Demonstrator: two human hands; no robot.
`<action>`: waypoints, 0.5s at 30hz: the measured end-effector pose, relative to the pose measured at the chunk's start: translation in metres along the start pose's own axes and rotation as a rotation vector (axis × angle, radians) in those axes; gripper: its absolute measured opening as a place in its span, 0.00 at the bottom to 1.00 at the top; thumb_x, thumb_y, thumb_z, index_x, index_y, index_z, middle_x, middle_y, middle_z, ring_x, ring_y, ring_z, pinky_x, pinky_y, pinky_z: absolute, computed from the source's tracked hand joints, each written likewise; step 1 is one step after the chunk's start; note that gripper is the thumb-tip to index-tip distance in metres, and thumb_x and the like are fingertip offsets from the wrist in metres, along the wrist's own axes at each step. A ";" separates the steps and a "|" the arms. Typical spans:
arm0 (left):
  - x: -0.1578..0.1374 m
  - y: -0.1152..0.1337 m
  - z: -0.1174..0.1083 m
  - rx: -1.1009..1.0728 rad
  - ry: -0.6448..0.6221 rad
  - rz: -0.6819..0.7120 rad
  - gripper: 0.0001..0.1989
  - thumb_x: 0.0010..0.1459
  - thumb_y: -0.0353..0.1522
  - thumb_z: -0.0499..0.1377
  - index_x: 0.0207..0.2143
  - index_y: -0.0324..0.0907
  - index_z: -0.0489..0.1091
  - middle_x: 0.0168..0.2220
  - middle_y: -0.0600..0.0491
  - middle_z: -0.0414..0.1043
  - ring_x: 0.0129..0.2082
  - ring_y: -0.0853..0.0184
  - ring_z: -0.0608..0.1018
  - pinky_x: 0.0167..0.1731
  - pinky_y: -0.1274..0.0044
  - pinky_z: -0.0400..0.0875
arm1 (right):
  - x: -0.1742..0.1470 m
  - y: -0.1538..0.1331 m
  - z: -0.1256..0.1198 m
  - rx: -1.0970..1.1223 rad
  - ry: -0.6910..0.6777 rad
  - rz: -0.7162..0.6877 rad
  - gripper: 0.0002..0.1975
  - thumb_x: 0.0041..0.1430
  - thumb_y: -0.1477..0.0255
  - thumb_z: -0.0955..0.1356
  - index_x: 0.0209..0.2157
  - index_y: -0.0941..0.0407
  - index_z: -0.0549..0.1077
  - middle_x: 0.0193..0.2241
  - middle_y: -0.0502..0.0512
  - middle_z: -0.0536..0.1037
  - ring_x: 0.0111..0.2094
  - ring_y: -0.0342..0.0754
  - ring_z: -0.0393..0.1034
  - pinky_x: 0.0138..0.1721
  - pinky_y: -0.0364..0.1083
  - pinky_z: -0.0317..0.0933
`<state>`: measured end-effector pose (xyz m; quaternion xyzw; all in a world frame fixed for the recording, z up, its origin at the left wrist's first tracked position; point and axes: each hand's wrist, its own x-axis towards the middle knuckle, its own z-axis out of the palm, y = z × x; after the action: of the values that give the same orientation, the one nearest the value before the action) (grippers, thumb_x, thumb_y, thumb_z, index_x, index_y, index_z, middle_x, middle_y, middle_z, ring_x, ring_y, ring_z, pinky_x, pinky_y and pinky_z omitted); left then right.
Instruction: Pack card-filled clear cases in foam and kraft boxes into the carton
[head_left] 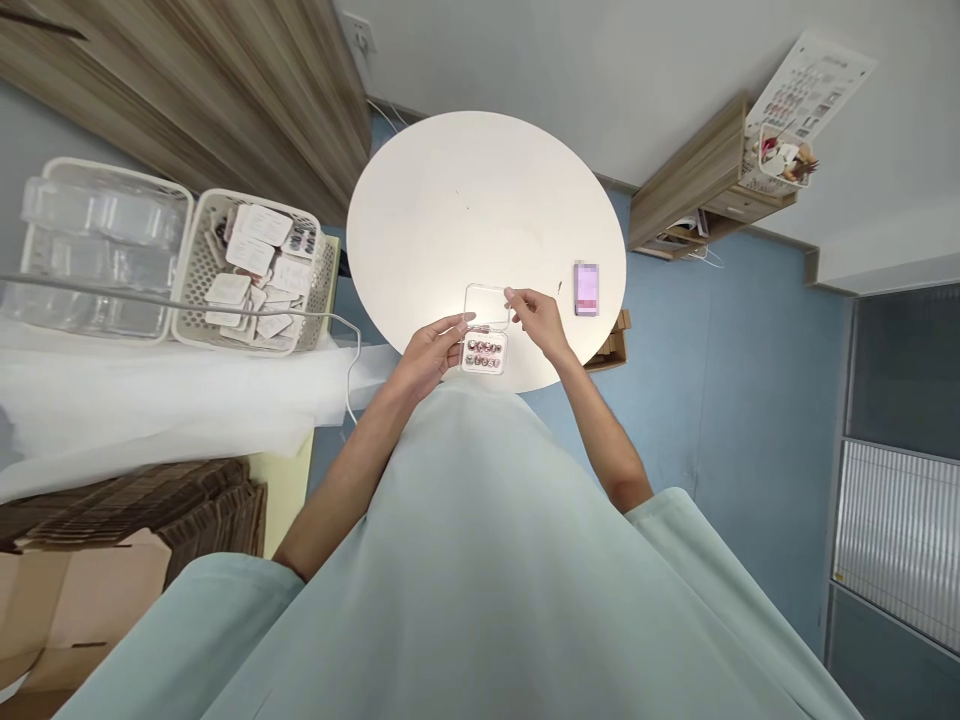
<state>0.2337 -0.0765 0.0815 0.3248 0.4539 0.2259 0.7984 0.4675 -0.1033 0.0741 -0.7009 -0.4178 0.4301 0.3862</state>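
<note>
A small clear plastic case [484, 371] lies opened at the near edge of the round white table, its transparent lid [486, 290] folded back away from me. Inside sit two rows of small dark and pinkish press-on nails [484, 348] on a white backing. My left hand [435, 350] grips the case's left side near the hinge, thumb and fingers around the edge. With thumb and fingertips, my right hand [536, 318] pinches the upper right corner of the lid.
A phone [586, 289] with a pink screen lies at the table's [480, 190] right. To the left stand a basket [195, 290] of white cards and a basket of clear plastic boxes [112, 220]. Flattened cardboard [187, 520] is stacked at lower left; a wooden cabinet [690, 185] stands at right.
</note>
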 end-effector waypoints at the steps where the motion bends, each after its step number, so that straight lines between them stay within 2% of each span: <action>1: -0.001 0.000 -0.003 -0.002 -0.001 -0.004 0.28 0.65 0.44 0.73 0.62 0.39 0.78 0.53 0.39 0.86 0.49 0.57 0.88 0.51 0.66 0.85 | 0.003 -0.001 0.006 0.014 -0.018 0.020 0.33 0.68 0.36 0.68 0.38 0.54 0.82 0.38 0.55 0.84 0.35 0.48 0.76 0.37 0.46 0.71; 4: -0.005 -0.001 -0.013 -0.022 0.002 -0.010 0.28 0.65 0.44 0.73 0.62 0.39 0.79 0.53 0.39 0.86 0.49 0.57 0.88 0.51 0.65 0.84 | 0.009 -0.004 0.022 0.012 -0.034 0.022 0.34 0.67 0.35 0.69 0.36 0.54 0.80 0.35 0.54 0.83 0.32 0.46 0.75 0.33 0.44 0.68; 7: -0.007 -0.002 -0.021 -0.058 0.019 -0.003 0.26 0.65 0.43 0.73 0.60 0.39 0.79 0.52 0.40 0.86 0.49 0.57 0.88 0.51 0.66 0.84 | 0.015 -0.012 0.031 -0.010 -0.044 -0.031 0.34 0.68 0.35 0.67 0.36 0.53 0.80 0.35 0.53 0.83 0.33 0.47 0.75 0.35 0.45 0.68; 11: -0.008 -0.002 -0.029 -0.097 0.047 0.011 0.24 0.65 0.42 0.73 0.59 0.39 0.80 0.52 0.41 0.86 0.50 0.57 0.88 0.50 0.67 0.85 | 0.015 -0.032 0.033 -0.052 -0.051 -0.117 0.34 0.70 0.35 0.66 0.39 0.53 0.82 0.38 0.54 0.83 0.37 0.48 0.76 0.42 0.48 0.71; 15: -0.008 0.000 -0.033 -0.135 0.075 0.030 0.22 0.68 0.41 0.70 0.58 0.39 0.80 0.52 0.41 0.86 0.49 0.58 0.88 0.47 0.70 0.85 | -0.002 -0.054 0.028 -0.071 -0.062 -0.219 0.32 0.71 0.38 0.67 0.45 0.52 0.85 0.44 0.55 0.84 0.43 0.49 0.77 0.44 0.48 0.71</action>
<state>0.2013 -0.0715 0.0736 0.2685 0.4623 0.2798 0.7975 0.4270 -0.0813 0.1143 -0.6507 -0.5185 0.3919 0.3925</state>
